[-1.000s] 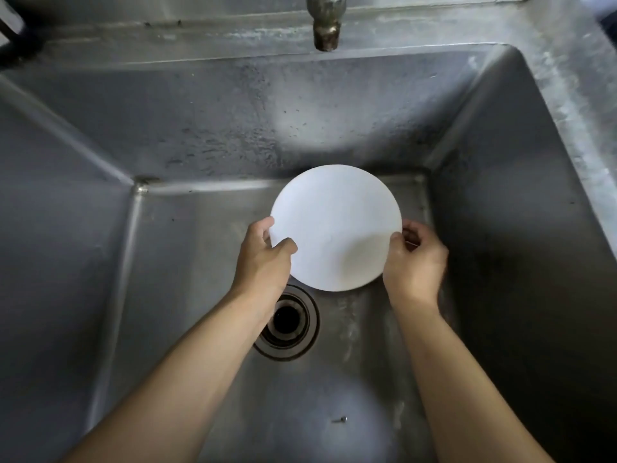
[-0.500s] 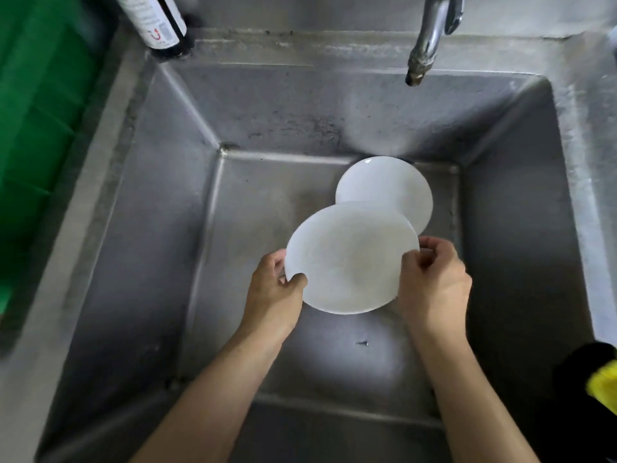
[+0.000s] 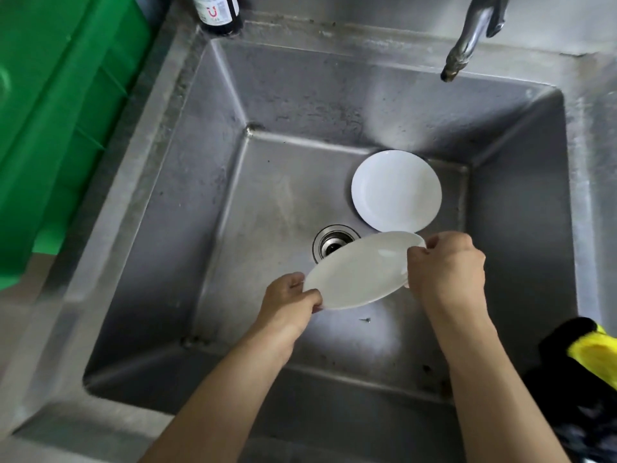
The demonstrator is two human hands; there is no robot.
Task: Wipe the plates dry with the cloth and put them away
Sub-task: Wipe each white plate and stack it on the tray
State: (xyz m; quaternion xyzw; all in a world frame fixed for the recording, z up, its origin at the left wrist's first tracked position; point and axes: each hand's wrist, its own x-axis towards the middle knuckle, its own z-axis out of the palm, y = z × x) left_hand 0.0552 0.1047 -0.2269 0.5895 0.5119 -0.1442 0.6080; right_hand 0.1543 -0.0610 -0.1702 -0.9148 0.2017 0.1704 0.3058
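I hold a white plate (image 3: 359, 272) tilted above the steel sink (image 3: 267, 202), over the drain (image 3: 334, 243). My left hand (image 3: 290, 302) grips its lower left rim and my right hand (image 3: 447, 272) grips its upper right rim. A second white plate (image 3: 396, 190) lies flat on the sink floor near the back right corner, just beyond the held one. A yellow and black cloth (image 3: 584, 355) shows at the right edge, beside the sink.
A tap (image 3: 467, 45) juts over the sink's back right. A dark bottle (image 3: 218, 13) stands on the back rim at the left. A green crate (image 3: 56, 111) fills the left side. A small screw (image 3: 365, 319) lies on the sink floor.
The held plate has been lifted off the lower plate, brought nearer and tilted, its left side lower. The view has pulled back and shifted, uncovering the drain and the second plate fully.
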